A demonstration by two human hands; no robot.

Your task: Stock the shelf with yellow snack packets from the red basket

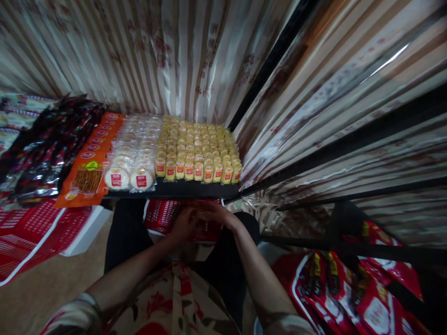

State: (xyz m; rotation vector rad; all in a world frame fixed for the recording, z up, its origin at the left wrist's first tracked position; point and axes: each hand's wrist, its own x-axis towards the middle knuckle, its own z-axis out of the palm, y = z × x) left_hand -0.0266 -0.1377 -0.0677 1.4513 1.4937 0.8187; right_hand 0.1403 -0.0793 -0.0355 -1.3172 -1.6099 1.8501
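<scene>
Both hands are together low between the knees, over a red plastic basket [162,214] just under the shelf's front edge. My left hand [184,223] has its fingers curled inward. Bent at the wrist, my right hand [217,215] reaches in from the right, its fingers meeting the left ones. Whatever lies between them is too dark and blurred to name. On the black shelf [174,188] right above stand neat rows of small yellow wrapped snacks [198,153]. Beside these, to the left, are two columns of round white crackers [131,153] in clear wrappers.
Orange snack packs [91,158] and dark glossy packets [52,144] fill the shelf's left part. Another red basket [31,237] stands at lower left. At lower right are red bags [349,288]. Black bars and a striped curtain [167,56] bound the back and right.
</scene>
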